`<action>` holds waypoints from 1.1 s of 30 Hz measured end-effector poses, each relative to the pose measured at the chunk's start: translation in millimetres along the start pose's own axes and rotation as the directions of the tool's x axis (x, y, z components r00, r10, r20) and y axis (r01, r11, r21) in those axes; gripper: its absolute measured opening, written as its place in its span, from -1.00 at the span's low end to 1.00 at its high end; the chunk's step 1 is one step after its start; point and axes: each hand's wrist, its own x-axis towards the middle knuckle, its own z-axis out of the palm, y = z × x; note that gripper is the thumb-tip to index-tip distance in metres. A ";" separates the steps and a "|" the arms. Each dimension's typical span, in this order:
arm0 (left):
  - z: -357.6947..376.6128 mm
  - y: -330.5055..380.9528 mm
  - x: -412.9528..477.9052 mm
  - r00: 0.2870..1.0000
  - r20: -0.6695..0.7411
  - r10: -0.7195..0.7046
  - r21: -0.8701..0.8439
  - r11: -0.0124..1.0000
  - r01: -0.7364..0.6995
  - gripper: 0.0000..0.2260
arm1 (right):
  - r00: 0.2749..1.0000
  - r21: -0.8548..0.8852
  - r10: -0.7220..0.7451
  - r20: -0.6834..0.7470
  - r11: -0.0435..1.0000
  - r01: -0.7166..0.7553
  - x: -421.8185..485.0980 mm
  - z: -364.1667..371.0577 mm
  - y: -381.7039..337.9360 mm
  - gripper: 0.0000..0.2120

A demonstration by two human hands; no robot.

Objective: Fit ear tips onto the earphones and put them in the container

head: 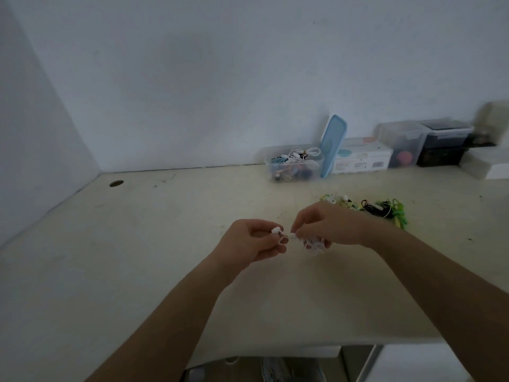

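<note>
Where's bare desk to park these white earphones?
Bare: the desk left of the left hand, out to the cable hole, and the near strip below both hands. Crowded: the earphone pile beside the right hand, and the containers along the back wall.

Left grip [254,241], right grip [327,226] close together, fingers curled, pinching earphone [276,230].
</note>
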 end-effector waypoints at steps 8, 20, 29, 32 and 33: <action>10.7 -16.5 -5.8 0.971 -0.067 0.231 0.432 0.884 -0.181 -0.89 | 0.965 -0.086 -0.169 -0.201 0.984 0.155 -4.1 20.1 3.1 -0.76; 14.6 -19.6 -10.9 0.955 -0.158 0.250 0.478 0.866 -0.147 -0.77 | 0.965 0.012 -0.203 -0.165 0.978 0.208 -3.3 35.8 9.0 -0.85; -5.1 -18.5 -16.1 0.970 -0.148 0.195 0.419 0.900 -0.117 -0.74 | 0.982 0.107 -0.141 -0.129 0.982 0.155 0.3 40.3 5.9 -0.93; -24.4 -9.9 -18.7 0.950 -0.213 0.228 0.350 0.926 -0.144 -0.84 | 0.971 0.312 -0.128 -0.202 0.932 0.187 1.5 41.2 -0.6 -0.91; -33.7 -6.8 -19.6 0.929 -0.272 0.252 0.360 0.922 -0.145 -0.86 | 0.969 0.355 -0.125 -0.215 0.914 0.197 1.3 40.8 -2.1 -0.91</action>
